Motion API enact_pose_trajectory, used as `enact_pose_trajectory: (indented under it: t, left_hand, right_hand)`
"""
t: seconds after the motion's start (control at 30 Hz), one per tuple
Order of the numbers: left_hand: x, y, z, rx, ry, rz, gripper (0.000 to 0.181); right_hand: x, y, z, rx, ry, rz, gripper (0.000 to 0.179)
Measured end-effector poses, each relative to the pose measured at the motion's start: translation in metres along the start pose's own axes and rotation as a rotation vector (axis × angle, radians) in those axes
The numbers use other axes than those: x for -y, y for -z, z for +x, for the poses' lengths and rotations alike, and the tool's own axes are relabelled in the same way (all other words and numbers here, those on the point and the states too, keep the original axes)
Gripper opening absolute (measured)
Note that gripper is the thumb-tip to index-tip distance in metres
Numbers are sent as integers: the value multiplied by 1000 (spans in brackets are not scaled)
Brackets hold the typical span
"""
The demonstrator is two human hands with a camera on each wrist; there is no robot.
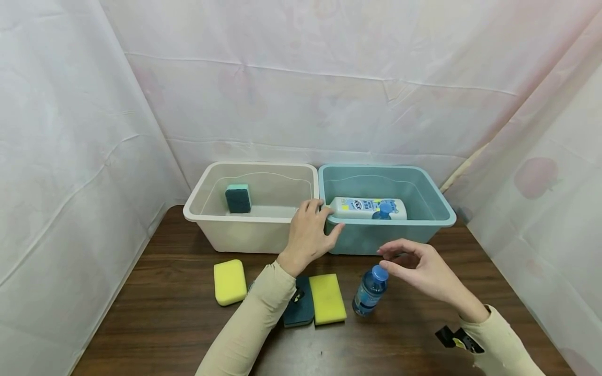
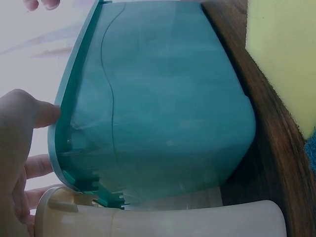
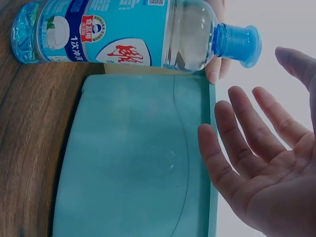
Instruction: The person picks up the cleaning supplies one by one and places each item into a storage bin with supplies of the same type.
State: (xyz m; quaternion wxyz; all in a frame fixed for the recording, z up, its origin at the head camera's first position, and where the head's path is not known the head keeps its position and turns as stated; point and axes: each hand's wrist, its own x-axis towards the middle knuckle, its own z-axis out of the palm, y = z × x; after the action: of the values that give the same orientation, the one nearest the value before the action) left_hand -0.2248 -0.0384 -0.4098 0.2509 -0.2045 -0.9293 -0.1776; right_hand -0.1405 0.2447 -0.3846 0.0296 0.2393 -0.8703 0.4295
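My left hand [image 1: 309,232] reaches over the meeting rims of the cream bin and the teal bin [image 1: 390,222]. Its fingers overlap the neck end of a white detergent bottle [image 1: 362,207] lying in the teal bin; in the left wrist view the thumb [image 2: 47,113] is right at the rim. Beside the white bottle shows another blue-capped bottle [image 1: 383,211], mostly hidden by the bin's front. On the table stands a clear dish soap bottle [image 1: 369,295] with blue liquid and a blue cap. Close by that cap, my right hand [image 1: 423,269] has its fingers spread, holding nothing.
In the cream bin [image 1: 249,235] a green-and-dark sponge [image 1: 238,199] stands upright. On the wooden table [image 1: 174,318] lie a yellow sponge [image 1: 230,282] at left, then a dark-faced sponge [image 1: 301,305], partly behind my left sleeve, beside another yellow sponge [image 1: 327,298]. White curtains [image 1: 301,104] enclose the back and sides.
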Motion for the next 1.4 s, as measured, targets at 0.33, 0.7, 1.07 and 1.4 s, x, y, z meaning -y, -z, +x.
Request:
enact_pose_trajectory:
  t: [0.33, 0.7, 1.07, 1.4]
  left_hand:
    - [-1, 0, 0, 6, 10, -8, 47]
    - [-1, 1, 0, 6, 11, 2, 48]
    - [0, 0, -1, -10, 10, 16, 47]
    - [0, -2, -1, -17, -4, 12, 45]
  right_hand:
    - [3, -6, -6, 35, -18, -16, 25]
    - [3, -12, -12, 38, -36, 1, 26]
    - [1, -20, -15, 34, -19, 52, 31]
    - [-6, -29, -20, -26, -29, 42, 34]
